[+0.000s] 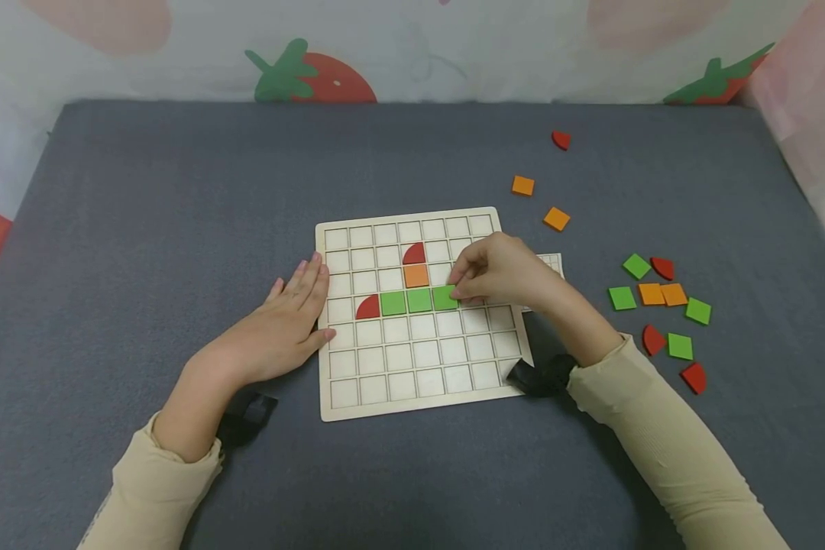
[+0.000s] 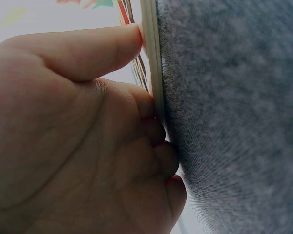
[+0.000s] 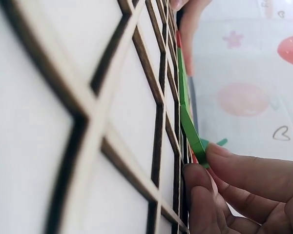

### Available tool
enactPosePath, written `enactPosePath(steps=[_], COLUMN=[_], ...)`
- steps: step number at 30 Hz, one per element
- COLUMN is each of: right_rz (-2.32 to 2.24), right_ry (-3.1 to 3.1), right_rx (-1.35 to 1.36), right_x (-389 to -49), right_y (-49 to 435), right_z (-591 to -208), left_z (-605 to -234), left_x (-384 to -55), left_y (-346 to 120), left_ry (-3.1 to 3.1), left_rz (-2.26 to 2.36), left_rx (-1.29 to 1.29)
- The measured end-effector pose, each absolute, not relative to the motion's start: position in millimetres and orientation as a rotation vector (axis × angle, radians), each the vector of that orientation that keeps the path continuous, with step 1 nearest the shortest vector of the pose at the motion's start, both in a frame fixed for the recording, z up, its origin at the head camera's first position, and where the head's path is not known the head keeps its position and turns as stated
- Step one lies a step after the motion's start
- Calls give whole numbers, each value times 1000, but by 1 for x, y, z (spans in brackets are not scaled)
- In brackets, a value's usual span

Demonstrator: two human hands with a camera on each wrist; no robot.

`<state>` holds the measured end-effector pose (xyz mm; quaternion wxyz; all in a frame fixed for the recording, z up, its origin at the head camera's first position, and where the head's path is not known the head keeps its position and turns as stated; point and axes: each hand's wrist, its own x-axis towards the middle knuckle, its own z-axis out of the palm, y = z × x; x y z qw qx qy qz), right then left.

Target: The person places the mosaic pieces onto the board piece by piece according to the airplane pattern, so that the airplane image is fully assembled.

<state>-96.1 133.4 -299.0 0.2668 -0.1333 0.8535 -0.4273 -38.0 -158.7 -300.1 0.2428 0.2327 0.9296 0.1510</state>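
A pale wooden grid board (image 1: 426,354) lies on the grey cloth. At its left edge rests my left hand (image 1: 278,328), fingers straight and thumb spread, touching the rim (image 2: 154,58). My right hand (image 1: 509,267) pinches a green square tile (image 1: 443,298) between thumb and fingertips over the board. In the right wrist view this tile (image 3: 193,136) is tilted, its far end beside another green tile. Left of it in the same row sit two green squares (image 1: 418,300) and a red quarter-circle tile (image 1: 368,307). Above them are an orange square (image 1: 415,275) and another red quarter circle (image 1: 414,253).
Loose green, orange (image 1: 651,294) and red tiles (image 1: 693,377) lie scattered to the right. Two orange squares (image 1: 557,219) and a red piece (image 1: 561,140) lie farther back. Another gridded piece (image 1: 554,263) shows partly behind the right hand. A strawberry-print cloth (image 1: 495,53) hangs behind.
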Motion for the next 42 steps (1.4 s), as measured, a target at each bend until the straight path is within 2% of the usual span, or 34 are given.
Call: enactPosePath(steps=[15, 32, 42], right_rz=[-1136, -1303, -1177], right_ry=[2389, 2472, 2556], right_rx=[-332, -93, 118], right_x=[-96, -88, -76], right_y=[148, 228, 281], right_z=[-296, -291, -288], left_z=[-301, -302, -301], left_x=[-38, -37, -38], left_y=[-159, -161, -162], left_ry=[2541, 2532, 2527], left_rz=[416, 414, 422], left_rx=[649, 625, 631])
